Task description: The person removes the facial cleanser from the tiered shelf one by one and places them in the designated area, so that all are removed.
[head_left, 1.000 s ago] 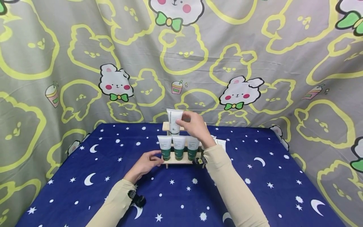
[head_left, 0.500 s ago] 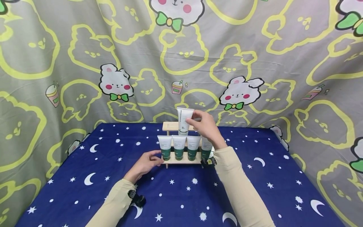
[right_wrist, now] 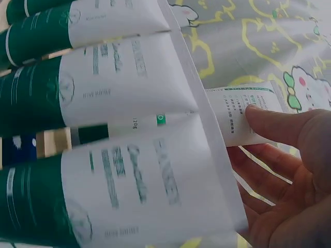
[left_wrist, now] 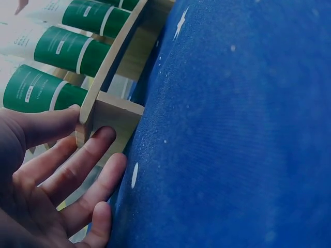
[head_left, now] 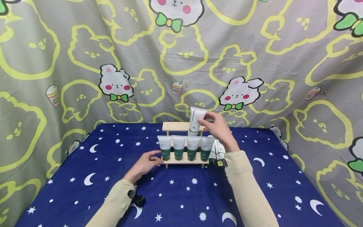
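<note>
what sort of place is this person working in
Probably a staged indoor setup, perhaps for filming: a cartoon-print curtain hangs behind, a moon-and-star cloth covers the surface, and a small wooden rack holds a row of tubes.

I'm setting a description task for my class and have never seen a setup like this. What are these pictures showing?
There is no machine: a person works bare-handed. The wide picture comes from a head-worn camera; the two close-ups come from small black cameras, one per wrist. A wooden rack stands on a blue cloth with stars and moons. Four green-and-white tubes stand on its lowest shelf. The left hand holds that shelf's end. The right hand holds another tube behind that row; its lower end is hidden, so whether it touches the rack is unclear.
</note>
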